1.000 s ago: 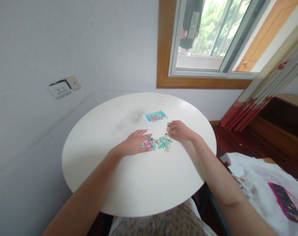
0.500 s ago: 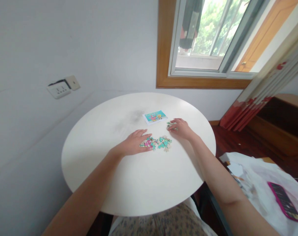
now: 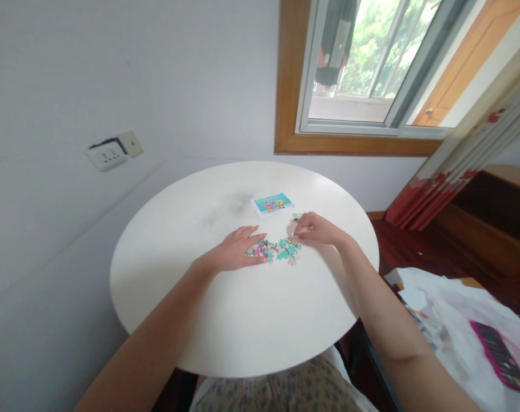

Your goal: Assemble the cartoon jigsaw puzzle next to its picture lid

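Note:
A small heap of teal, pink and pale puzzle pieces (image 3: 277,250) lies near the middle of the round white table (image 3: 225,320). My left hand (image 3: 234,249) rests flat beside the heap's left edge, fingers stretched out and touching the nearest pieces. My right hand (image 3: 317,229) hovers at the heap's far right with fingertips pinched together on a puzzle piece too small to make out clearly. A few joined pieces (image 3: 300,217) lie just beyond that hand. A picture card (image 3: 272,203) with a cartoon print sits further back.
The table stands against a white wall with a socket (image 3: 107,155). A wood-framed window (image 3: 354,80) is behind, a curtain (image 3: 465,154) at right. A phone in a pink case (image 3: 497,355) lies on white cloth (image 3: 448,320) at lower right.
My right hand went out to the joined pieces behind the heap, then drew back toward the heap with fingertips pinched. My left hand has stayed in place.

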A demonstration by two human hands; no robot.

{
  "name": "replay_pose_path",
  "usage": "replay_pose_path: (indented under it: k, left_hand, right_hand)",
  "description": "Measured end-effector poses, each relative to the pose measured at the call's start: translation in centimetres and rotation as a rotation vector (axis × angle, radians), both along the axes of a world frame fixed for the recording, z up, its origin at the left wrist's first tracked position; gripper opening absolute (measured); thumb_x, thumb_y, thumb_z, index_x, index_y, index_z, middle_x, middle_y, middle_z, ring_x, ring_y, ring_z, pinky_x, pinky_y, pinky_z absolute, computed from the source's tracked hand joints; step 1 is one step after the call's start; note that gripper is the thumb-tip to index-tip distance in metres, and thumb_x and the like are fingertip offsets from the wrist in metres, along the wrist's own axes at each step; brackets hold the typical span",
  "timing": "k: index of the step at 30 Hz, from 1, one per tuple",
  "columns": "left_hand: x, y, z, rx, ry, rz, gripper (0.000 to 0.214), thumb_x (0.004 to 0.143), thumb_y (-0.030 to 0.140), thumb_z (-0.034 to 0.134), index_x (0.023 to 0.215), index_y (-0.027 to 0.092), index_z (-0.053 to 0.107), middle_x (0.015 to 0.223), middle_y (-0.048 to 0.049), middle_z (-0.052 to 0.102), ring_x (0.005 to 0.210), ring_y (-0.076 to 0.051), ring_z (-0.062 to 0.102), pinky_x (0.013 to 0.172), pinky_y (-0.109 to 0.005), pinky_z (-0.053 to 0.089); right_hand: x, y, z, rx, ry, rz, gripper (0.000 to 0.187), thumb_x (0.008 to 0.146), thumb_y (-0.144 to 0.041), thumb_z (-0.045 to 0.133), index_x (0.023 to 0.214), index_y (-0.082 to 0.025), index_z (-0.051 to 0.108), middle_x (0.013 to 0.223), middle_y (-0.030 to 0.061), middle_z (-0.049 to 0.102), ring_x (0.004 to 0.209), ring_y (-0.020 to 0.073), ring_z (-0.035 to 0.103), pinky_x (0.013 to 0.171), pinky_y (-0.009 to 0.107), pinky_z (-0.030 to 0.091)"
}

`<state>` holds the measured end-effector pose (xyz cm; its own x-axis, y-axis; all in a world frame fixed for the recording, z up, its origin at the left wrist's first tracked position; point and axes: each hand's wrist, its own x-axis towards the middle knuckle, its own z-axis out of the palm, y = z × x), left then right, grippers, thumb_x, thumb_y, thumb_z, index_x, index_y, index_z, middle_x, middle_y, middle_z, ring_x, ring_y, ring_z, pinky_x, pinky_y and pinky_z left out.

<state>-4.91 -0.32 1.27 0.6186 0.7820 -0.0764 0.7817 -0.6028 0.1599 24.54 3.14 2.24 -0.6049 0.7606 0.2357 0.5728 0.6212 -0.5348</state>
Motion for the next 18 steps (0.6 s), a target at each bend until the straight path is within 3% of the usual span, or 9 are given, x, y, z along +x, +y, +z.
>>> replay_pose_path:
  k: [4,7,13,18]
  left_hand:
    - [0.28,-0.15,0.3,-0.002,0.019,0.012,0.076,0.083,0.069,0.041,0.144,0.023,0.034,0.153,-0.0127,0.026,0.141,-0.03,0.02,0.113,-0.041,0.019]
    - [0.35,-0.16,0.33,-0.005,0.022,0.009,0.077,0.084,0.069,0.042,0.144,0.022,0.035,0.153,-0.0138,0.026,0.141,-0.031,0.02,0.113,-0.042,0.019]
    - [0.07,0.04,-0.11,0.012,0.016,-0.001,0.077,0.083,0.07,0.041,0.145,0.023,0.034,0.153,-0.0136,0.026,0.141,-0.03,0.021,0.113,-0.041,0.02]
    - [-0.03,0.15,-0.23,0.016,0.016,-0.006,0.078,0.083,0.071,0.039,0.145,0.022,0.034,0.153,-0.0139,0.025,0.141,-0.03,0.021,0.113,-0.041,0.019]
  right_hand:
    - [-0.2,-0.47,0.17,-0.226,-0.017,0.053,0.019,0.071,-0.031,0.066,0.077,-0.015,0.075,0.074,0.0036,0.07,0.071,0.0142,0.059,0.068,0.024,0.044]
    - [-0.11,-0.52,-0.08,-0.301,-0.04,0.021,0.019,0.068,-0.027,0.065,0.078,-0.014,0.074,0.07,0.0026,0.068,0.065,0.0128,0.056,0.062,0.023,0.042]
    - [0.27,-0.42,-0.04,-0.189,-0.053,0.018,0.018,0.073,-0.027,0.059,0.068,-0.015,0.072,0.062,0.0011,0.062,0.066,0.0141,0.054,0.063,0.025,0.039]
    - [0.56,0.03,-0.16,-0.099,-0.058,-0.02,0.026,0.079,-0.032,0.054,0.07,-0.016,0.072,0.062,0.001,0.062,0.066,0.014,0.052,0.064,0.025,0.038]
